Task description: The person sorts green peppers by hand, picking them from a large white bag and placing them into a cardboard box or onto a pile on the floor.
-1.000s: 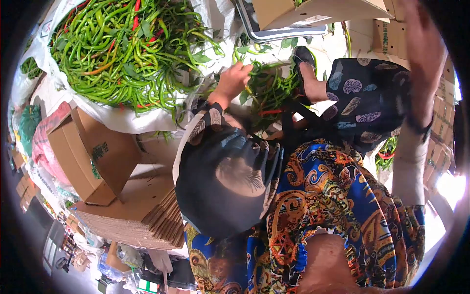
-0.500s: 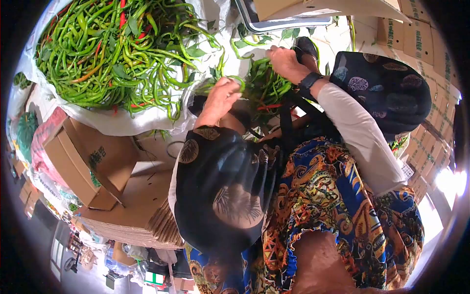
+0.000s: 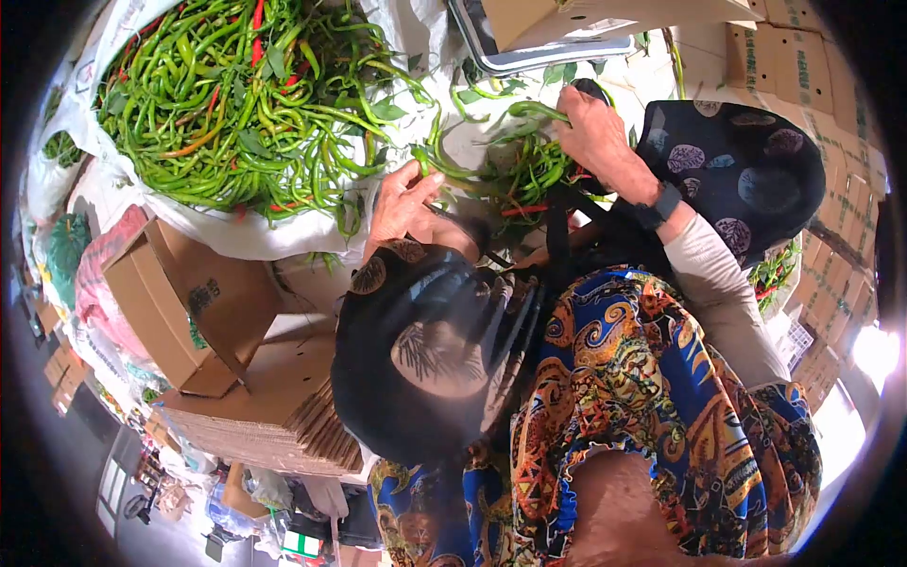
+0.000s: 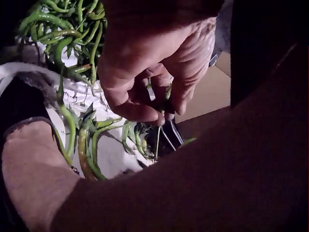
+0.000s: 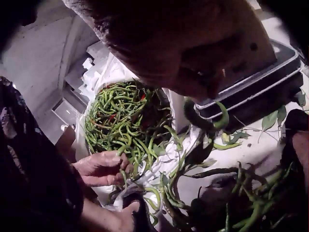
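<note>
My right hand (image 3: pixel 600 140) is above the small pile of green chili peppers (image 3: pixel 534 170) between the feet. Its fingertips pinch a curved green chili pepper (image 5: pixel 207 120), which hangs below them in the right wrist view. To the left, my left hand (image 3: pixel 399 203) is over the near knee. Thumb and fingers pinch a slim green chili pepper (image 4: pixel 168 92), mostly hidden by the fingers in the left wrist view. Beyond that hand lies the large heap of green chili peppers (image 3: pixel 236 113), with a few red ones, on a white plastic sheet (image 3: pixel 274 241).
An open cardboard box (image 3: pixel 189 293) stands on a stack of flattened cartons (image 3: pixel 255 406) at the left. Another cardboard box (image 3: pixel 586 21) sits on a metal-rimmed platform (image 3: pixel 557 59) at the top. Stacked cartons (image 3: pixel 784 71) line the right side. Loose leaves and peppers lie on the floor.
My right hand came down from the upper right to the small pile, then drew slightly right with a chili pepper. My left hand shifted a little left and down and now pinches a chili pepper.
</note>
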`<state>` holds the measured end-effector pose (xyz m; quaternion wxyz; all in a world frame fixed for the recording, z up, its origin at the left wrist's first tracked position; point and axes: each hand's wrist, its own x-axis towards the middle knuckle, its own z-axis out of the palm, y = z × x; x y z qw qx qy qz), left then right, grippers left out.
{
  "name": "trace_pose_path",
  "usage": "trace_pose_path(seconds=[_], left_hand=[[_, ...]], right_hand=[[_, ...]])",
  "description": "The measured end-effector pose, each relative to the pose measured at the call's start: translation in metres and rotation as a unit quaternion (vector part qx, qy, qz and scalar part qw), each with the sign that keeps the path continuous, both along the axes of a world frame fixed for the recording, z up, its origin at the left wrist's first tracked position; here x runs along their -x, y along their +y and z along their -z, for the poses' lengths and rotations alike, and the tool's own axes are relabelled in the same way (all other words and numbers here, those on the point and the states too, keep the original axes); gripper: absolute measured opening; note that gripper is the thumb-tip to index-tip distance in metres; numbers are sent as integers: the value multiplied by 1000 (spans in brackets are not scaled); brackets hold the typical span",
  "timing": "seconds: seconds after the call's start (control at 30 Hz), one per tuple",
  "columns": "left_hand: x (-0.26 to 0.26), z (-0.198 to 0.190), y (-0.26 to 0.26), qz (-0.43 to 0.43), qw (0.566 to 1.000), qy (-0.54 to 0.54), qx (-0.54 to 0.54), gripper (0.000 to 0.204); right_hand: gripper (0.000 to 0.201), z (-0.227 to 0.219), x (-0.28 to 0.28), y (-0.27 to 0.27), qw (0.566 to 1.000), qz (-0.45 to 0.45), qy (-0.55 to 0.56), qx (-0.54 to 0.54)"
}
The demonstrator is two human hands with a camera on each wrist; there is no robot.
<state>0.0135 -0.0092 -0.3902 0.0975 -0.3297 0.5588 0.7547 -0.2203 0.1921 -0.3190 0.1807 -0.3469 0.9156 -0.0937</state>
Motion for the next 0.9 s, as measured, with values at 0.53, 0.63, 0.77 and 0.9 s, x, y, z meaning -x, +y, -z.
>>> trace_pose_path(seconds=[0.53,0.63,0.77,0.9], left_hand=[[26,-174,-74,29,983,91,157,25],[47,-232,-69,102,968,96,207,29],[72,-281,-48,150,957,86,234,32],[82,-276,-38,204,928,117,291,30]], right_hand=[[16,-97,-15,16,714,184,-625,255],[16,-114,-26,9,706,147,-618,313],[17,-136,-33,3,779,72,-504,368],[19,-158,-43,1,794,58,-432,424]])
